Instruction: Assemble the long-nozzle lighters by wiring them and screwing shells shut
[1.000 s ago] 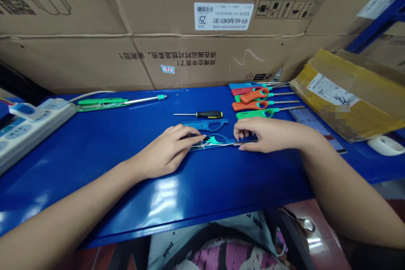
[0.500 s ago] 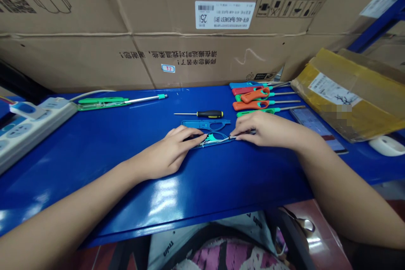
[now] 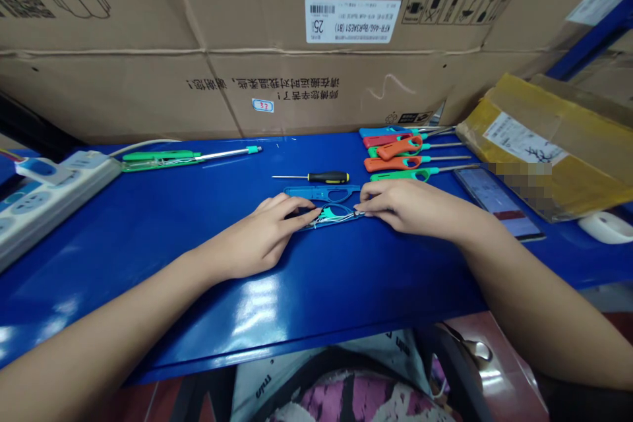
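Note:
An opened blue gas lighter [image 3: 324, 221] lies on the blue tabletop between my hands, its green trigger and white wires exposed in one half of the casing. My left hand [image 3: 270, 234] grips the handle end, thumb and forefinger pressed near the trigger. At the nozzle end, my right hand [image 3: 395, 204] pinches the wires where they leave the casing; its fingers hide the tips. The other blue casing half [image 3: 316, 194] rests just behind. Beyond it lies a black and yellow screwdriver [image 3: 329, 177], touched by neither hand.
Several assembled lighters [image 3: 395, 163] lie in a pile at the back right. Near them are a phone [image 3: 494, 201], a yellow-taped carton [image 3: 583, 165] and a white mouse [image 3: 606, 228]. An opened green lighter [image 3: 163, 158] lies by the power strip [image 3: 59, 201] at left.
My right hand has shifted slightly left, closer to the casing, and the thin rod seen under its fingers earlier is now hidden. My left hand stays in place.

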The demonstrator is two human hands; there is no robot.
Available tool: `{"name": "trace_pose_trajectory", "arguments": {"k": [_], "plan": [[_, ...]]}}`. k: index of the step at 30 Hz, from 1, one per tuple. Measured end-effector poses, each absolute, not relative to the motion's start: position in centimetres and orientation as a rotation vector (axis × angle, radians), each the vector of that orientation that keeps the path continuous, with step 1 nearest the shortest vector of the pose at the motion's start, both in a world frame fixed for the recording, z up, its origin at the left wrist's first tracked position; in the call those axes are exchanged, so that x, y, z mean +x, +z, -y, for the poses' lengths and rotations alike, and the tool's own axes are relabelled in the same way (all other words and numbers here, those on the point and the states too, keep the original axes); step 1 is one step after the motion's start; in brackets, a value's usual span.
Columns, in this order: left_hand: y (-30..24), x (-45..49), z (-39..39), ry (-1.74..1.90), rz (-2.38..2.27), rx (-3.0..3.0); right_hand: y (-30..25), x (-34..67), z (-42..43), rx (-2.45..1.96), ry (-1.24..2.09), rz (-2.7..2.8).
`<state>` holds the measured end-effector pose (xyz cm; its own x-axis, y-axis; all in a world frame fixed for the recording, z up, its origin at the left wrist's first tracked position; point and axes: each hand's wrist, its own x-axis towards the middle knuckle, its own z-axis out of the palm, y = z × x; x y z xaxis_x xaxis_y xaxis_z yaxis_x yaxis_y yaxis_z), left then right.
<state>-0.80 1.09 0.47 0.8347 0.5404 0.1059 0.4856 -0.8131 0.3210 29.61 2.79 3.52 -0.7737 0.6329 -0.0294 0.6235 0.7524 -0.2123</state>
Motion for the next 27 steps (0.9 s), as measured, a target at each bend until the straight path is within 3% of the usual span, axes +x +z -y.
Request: {"name": "trace_pose_trajectory", "arguments": {"k": [13, 19, 27], "plan": [[0.5, -1.1, -1.3, 0.292, -0.762, 2.723, 2.6, 29.2, -3.1, -0.963, 0.278, 2.821], [0.4, -1.2, -1.3, 0.279, -0.778, 2.734, 3.0, 29.4, -3.0, -1.067, 0.418, 2.761], [0.6, -1.2, -1.3, 0.260, -0.778, 2.739, 3.2, 29.8, -3.8, -0.896, 0.591, 2.772]]}}
